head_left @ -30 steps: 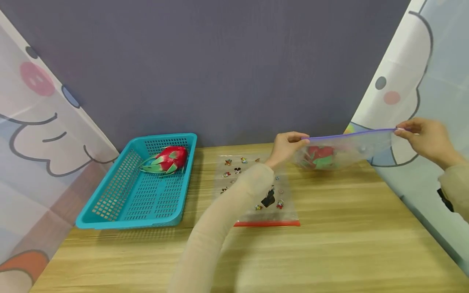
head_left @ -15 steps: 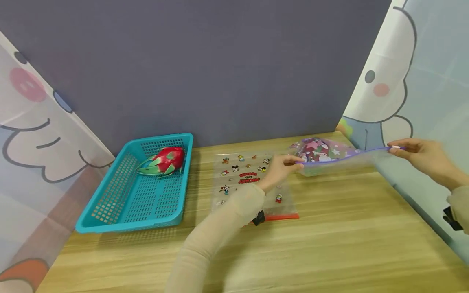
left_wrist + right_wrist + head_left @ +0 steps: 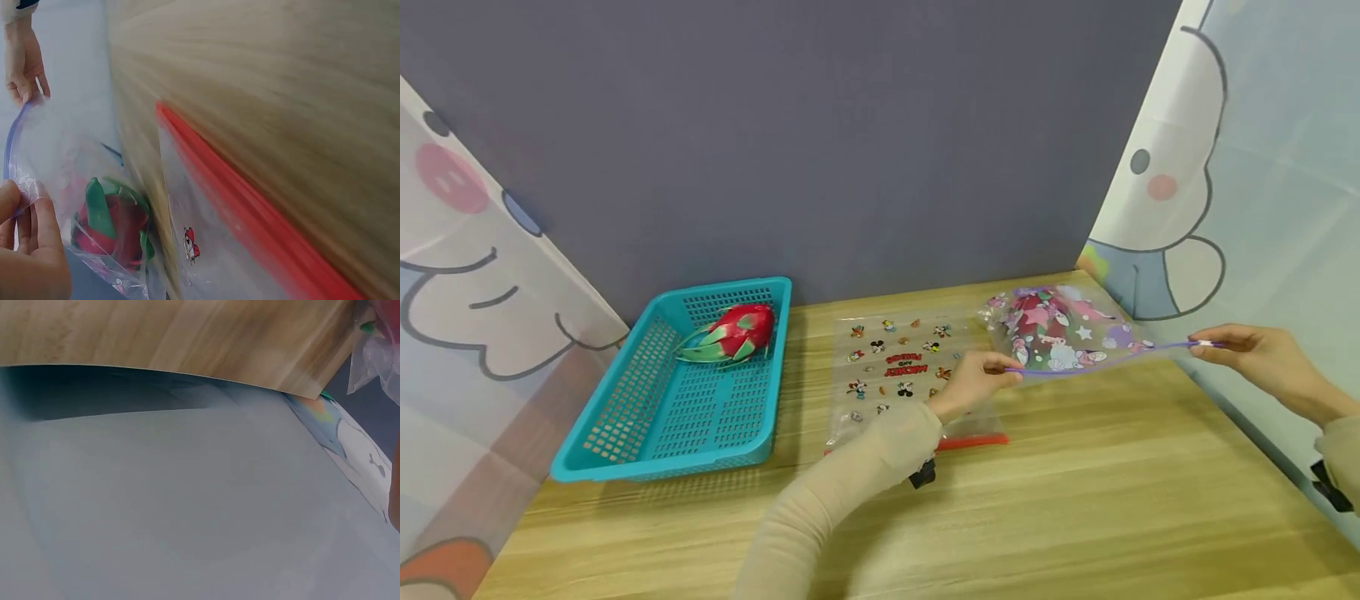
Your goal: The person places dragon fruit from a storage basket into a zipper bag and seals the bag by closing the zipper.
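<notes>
While both hands pinch opposite ends of its purple zip edge, left hand (image 3: 972,385) and right hand (image 3: 1247,354), the soft, slippery zip bag (image 3: 1060,337) sags low over the worktop (image 3: 1075,500), weighted by its dragon fruit; gripping the stiffer seal seems safest.

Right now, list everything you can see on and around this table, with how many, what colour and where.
Basket: one, teal, left on the table.
Dragon fruit: one, red and green, at the basket's far end.
Purple-zip bag: one, clear with cartoon prints, right of centre, held at both zip ends, red and green fruit inside.
Red-zip bag: one, clear with cartoon prints, flat at table centre.
Table: one, light wood.
Backdrop: one, grey-purple, behind.
Cartoon curtains: two, pale, left and right.
Left hand: pinches the zip's left end.
Right hand: pinches the zip's right end.
</notes>
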Tool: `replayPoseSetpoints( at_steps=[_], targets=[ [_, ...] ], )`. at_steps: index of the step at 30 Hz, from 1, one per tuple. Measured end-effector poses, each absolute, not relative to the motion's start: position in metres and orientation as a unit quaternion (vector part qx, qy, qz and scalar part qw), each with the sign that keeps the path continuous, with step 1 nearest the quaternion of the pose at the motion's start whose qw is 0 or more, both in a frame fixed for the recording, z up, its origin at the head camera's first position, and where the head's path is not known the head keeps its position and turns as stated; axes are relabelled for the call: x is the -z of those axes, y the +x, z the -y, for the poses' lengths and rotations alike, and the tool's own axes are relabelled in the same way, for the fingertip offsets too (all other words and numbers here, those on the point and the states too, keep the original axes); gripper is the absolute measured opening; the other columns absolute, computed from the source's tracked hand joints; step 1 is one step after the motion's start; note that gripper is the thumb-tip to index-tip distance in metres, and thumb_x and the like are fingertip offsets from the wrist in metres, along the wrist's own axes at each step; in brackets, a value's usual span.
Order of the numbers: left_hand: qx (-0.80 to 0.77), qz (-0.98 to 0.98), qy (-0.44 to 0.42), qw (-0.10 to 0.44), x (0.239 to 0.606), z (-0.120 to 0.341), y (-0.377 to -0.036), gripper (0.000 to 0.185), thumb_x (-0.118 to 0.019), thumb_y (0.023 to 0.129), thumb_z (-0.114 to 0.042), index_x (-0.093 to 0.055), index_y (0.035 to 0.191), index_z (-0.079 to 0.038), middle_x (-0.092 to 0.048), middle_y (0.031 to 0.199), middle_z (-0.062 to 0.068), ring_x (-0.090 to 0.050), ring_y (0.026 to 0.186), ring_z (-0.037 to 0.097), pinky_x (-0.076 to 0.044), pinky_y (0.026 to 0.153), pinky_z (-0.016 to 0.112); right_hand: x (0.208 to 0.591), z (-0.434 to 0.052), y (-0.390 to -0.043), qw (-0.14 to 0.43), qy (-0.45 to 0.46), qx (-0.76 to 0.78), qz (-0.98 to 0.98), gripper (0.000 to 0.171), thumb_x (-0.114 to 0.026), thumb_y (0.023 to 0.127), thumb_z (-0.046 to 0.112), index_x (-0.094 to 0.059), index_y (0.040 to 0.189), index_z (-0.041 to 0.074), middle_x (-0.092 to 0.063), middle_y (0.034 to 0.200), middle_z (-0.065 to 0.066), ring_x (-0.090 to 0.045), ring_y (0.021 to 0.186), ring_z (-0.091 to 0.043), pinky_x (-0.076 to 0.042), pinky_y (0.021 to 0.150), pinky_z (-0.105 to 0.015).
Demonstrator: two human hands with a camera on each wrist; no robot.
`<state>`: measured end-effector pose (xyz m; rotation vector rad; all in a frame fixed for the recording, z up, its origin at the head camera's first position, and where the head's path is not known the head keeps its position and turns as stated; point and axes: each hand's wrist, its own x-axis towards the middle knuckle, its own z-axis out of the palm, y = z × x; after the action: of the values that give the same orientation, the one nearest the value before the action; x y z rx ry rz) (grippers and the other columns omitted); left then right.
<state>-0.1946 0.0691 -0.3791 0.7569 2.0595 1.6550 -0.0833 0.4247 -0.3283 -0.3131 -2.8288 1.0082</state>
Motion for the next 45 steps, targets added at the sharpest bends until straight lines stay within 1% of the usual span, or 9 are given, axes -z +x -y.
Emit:
replayPoseSetpoints(
  at_steps=[6,12,17,21,29,35,39,41,45],
  targets=[
    [-0.568,-0.743,0.289,0.204,0.382,-0.067,-0.189,0.019,-0.067,0.083,-0.016,-0.070,0.102,-0.013,-0.068,0.099,-0.002,-0.059,0.080,0.000,-0.052,0.075,0.022,0.337,-0.426,-0.078,0.056,-0.097,-0.340,0.934,0.035,-0.065,0.085,0.033,-0.065,0.109,0.007,-0.051,0.086,0.040,-0.040,0.080,0.024,-0.037,0.061,-0.010],
    [-0.550,-0.744,0.313,0.213,0.387,-0.069,-0.184,0.019,-0.067,0.083,-0.015,-0.070,0.102,-0.014,-0.068,0.099,-0.004,-0.059,0.082,-0.002,-0.050,0.072,0.016,0.350,-0.430,-0.073,0.022,-0.088,-0.333,0.939,0.044,-0.063,0.086,0.034,-0.060,0.113,0.000,-0.048,0.088,0.041,-0.044,0.078,0.023,-0.045,0.061,-0.012],
    [-0.553,-0.738,0.320,0.216,0.389,-0.074,-0.182,0.019,-0.065,0.085,-0.011,-0.069,0.103,-0.009,-0.069,0.096,-0.001,-0.059,0.079,-0.001,-0.050,0.071,0.016,0.359,-0.433,-0.068,0.015,-0.082,-0.319,0.944,0.042,-0.060,0.088,0.033,-0.059,0.114,0.000,-0.046,0.090,0.041,-0.038,0.080,0.026,-0.050,0.065,-0.025],
    [-0.547,-0.741,0.320,0.222,0.391,-0.075,-0.181,0.019,-0.064,0.085,-0.009,-0.069,0.103,-0.007,-0.069,0.097,0.001,-0.060,0.079,-0.001,-0.050,0.072,0.015,0.364,-0.432,-0.067,0.010,-0.074,-0.311,0.947,0.039,-0.059,0.090,0.031,-0.060,0.114,0.000,-0.047,0.090,0.040,-0.037,0.081,0.027,-0.051,0.066,-0.030],
    [-0.545,-0.734,0.322,0.246,0.391,-0.075,-0.178,0.021,-0.066,0.084,-0.014,-0.069,0.105,-0.011,-0.069,0.097,-0.005,-0.060,0.085,0.000,-0.047,0.077,0.016,0.370,-0.431,-0.063,-0.001,-0.061,-0.327,0.943,0.040,-0.064,0.087,0.026,-0.060,0.113,-0.004,-0.054,0.089,0.035,-0.050,0.079,0.018,-0.047,0.063,-0.013],
    [-0.529,-0.718,0.353,0.284,0.387,-0.066,-0.177,0.027,-0.067,0.084,-0.021,-0.066,0.110,-0.015,-0.066,0.099,-0.012,-0.058,0.090,-0.001,-0.047,0.080,0.018,0.369,-0.428,-0.062,-0.050,-0.036,-0.317,0.946,0.048,-0.065,0.085,0.025,-0.054,0.120,-0.006,-0.052,0.095,0.034,-0.052,0.082,0.017,-0.048,0.066,-0.016],
    [-0.498,-0.720,0.381,0.297,0.380,-0.053,-0.179,0.031,-0.065,0.086,-0.023,-0.063,0.116,-0.016,-0.064,0.107,-0.012,-0.057,0.095,-0.001,-0.047,0.081,0.019,0.365,-0.423,-0.062,-0.056,-0.011,-0.304,0.951,0.047,-0.061,0.088,0.025,-0.052,0.122,-0.005,-0.051,0.099,0.034,-0.050,0.085,0.018,-0.048,0.066,-0.018],
    [-0.476,-0.728,0.392,0.300,0.376,-0.044,-0.180,0.033,-0.064,0.086,-0.022,-0.062,0.119,-0.015,-0.063,0.111,-0.010,-0.057,0.097,0.000,-0.047,0.082,0.019,0.361,-0.418,-0.063,-0.055,0.004,-0.292,0.955,0.045,-0.059,0.090,0.025,-0.053,0.123,-0.004,-0.057,0.104,0.025,-0.048,0.086,0.019,-0.048,0.066,-0.018],
    [-0.427,-0.749,0.416,0.289,0.369,-0.018,-0.185,0.034,-0.060,0.089,-0.021,-0.059,0.122,-0.016,-0.061,0.119,-0.004,-0.057,0.102,0.004,-0.045,0.086,0.019,0.351,-0.399,-0.069,-0.043,0.033,-0.268,0.962,0.041,-0.056,0.092,0.023,-0.054,0.122,-0.004,-0.064,0.112,-0.011,-0.045,0.088,0.020,-0.047,0.067,-0.019]
  ],
)
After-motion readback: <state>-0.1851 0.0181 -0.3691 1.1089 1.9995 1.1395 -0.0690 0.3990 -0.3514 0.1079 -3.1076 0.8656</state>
